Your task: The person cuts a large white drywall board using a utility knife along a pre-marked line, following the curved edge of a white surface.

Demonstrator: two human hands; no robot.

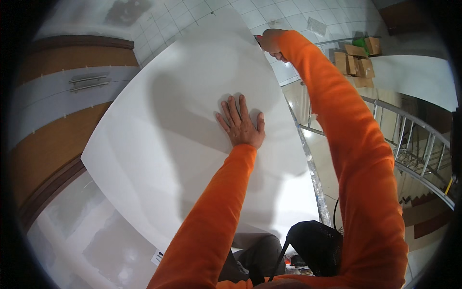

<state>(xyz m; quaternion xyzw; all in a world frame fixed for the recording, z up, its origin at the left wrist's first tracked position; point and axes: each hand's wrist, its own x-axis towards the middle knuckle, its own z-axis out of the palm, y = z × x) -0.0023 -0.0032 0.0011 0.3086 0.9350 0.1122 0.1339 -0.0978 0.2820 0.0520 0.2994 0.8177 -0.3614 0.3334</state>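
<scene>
Pale tiles (168,20) show past the far corner of your big white board (139,139). Your left hand (243,126) lies flat near the board's middle, fingers spread, gripping nothing. Your right hand (273,44) curls around a small red tool (259,38) at the board's right edge, near that corner. Best to press down evenly, guide the tool slowly, and leave your left fingers well away from it.

And the right hand (273,42) smothers most of a red tool (259,37); its sleeve (353,125) blocks part of the ladder (429,154)!
</scene>
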